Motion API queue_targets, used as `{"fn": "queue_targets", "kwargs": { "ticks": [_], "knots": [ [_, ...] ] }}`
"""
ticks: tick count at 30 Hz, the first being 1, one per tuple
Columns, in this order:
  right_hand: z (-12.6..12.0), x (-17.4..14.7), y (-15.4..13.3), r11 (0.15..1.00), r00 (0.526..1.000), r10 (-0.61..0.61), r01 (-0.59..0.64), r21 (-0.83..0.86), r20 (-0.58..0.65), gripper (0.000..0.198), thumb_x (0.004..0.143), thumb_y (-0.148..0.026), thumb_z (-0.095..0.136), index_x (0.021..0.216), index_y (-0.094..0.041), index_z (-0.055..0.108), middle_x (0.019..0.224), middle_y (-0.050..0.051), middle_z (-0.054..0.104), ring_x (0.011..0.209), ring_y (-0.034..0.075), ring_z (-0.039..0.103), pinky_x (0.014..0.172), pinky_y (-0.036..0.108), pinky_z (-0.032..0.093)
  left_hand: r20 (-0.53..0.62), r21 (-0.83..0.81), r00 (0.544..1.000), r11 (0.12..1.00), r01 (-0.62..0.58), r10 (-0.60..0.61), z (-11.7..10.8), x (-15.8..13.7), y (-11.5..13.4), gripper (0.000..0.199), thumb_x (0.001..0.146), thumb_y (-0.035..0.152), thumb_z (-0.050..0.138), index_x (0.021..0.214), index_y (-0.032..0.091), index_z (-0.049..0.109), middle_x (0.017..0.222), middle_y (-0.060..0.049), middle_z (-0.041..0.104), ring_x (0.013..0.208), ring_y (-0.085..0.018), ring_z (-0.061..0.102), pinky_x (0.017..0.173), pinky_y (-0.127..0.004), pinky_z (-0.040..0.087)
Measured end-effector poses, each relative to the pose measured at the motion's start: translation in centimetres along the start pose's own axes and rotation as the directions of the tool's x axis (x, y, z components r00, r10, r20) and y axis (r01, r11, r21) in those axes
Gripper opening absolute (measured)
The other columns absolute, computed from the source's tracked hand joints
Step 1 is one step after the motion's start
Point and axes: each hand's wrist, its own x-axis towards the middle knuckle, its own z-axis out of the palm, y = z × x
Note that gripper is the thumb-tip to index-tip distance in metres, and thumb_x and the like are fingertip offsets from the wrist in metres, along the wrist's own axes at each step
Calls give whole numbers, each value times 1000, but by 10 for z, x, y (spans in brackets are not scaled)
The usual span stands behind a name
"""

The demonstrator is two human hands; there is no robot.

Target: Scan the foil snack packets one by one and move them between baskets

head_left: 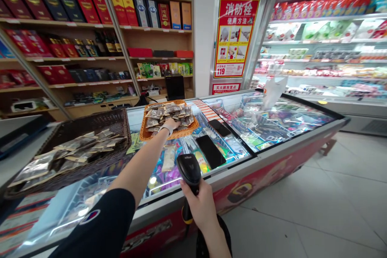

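My left hand (pixel 171 124) reaches across the glass into an orange woven basket (pixel 144 130) and touches the small clear packets (pixel 157 111) heaped in it. Its fingertips lie among the packets, so I cannot tell whether one is gripped. A white band circles that wrist. In front of me, my right hand (pixel 202 201) is wrapped round the handle of a black barcode scanner (pixel 190 169), its head pointing up and away over the freezer's front edge. Two dark-screened phones, a nearer one (pixel 211 152) and a farther one (pixel 219 127), rest on the glass right of the basket.
A dark brown basket (pixel 119 123) with more packets (pixel 81 145) stands at the left. Beneath everything is a glass-topped chest freezer (pixel 250 165). A white plastic bag (pixel 274 92) stands on its far part. Behind are shelves of boxes (pixel 151 12) and a lit refrigerated display (pixel 326 44).
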Motion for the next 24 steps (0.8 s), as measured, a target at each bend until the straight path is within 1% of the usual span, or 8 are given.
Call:
{"fn": "queue_targets", "kwargs": {
  "ticks": [2,4,6,8,12,15,20,24],
  "knots": [
    [0,-1,0,1000,1000,8,-8,-5,2,40,88,-52,66,99,-15,79,81,10,80,79,31,74,69,33,53,23,-20,991,991,129,-129,-3,2,1,33,94,37,66,118,14,65,116,-9,66,101,-22,66,86,-40,57],
    [1,-2,0,1000,1000,2,-2,-25,-3,42,88,-54,65,97,-15,78,81,11,79,79,31,74,68,33,53,48,-53,970,969,242,-240,-10,2,3,24,89,34,69,94,11,69,95,-10,71,83,-21,68,75,-36,56],
    [3,-2,-1,999,1000,-8,8,-40,-6,44,89,-55,64,98,-14,79,81,11,79,80,31,74,69,34,53,69,-98,950,946,309,-303,-23,-5,3,22,84,32,70,74,13,65,77,-11,71,67,-21,65,65,-34,52],
    [8,-2,-4,999,1000,-19,19,-31,0,46,89,-55,64,101,-14,78,80,11,79,78,31,74,69,34,54,76,-178,943,926,333,-324,-41,-19,2,21,80,33,68,70,16,62,70,-10,70,61,-20,63,61,-33,49],
    [24,-5,-12,998,998,-57,57,-5,19,44,88,-54,65,99,-14,79,78,11,80,75,29,74,68,33,55,25,-497,978,846,192,-208,-80,-76,-11,23,70,36,73,76,17,60,73,-4,67,69,-16,65,72,-29,53],
    [39,-10,-18,997,996,-73,74,-23,60,42,88,-54,65,96,-15,79,77,9,79,75,29,73,67,33,54,-65,-604,989,794,67,-133,-96,-136,-34,34,62,35,80,71,18,52,73,1,61,72,-13,64,78,-27,54],
    [61,-23,-23,993,987,-83,93,-69,138,44,89,-55,64,99,-15,79,79,9,80,74,28,74,66,32,53,-216,-624,953,781,32,-212,-93,-219,-72,52,59,31,83,69,21,33,62,9,47,61,-8,55,70,-24,53],
    [72,-33,-19,990,982,-49,72,-124,182,46,88,-57,63,98,-16,80,75,9,80,72,30,75,64,32,53,-209,-679,941,732,57,-267,-86,-242,-87,50,57,27,81,72,22,34,68,8,53,66,-9,56,68,-22,52]
  ]
}}
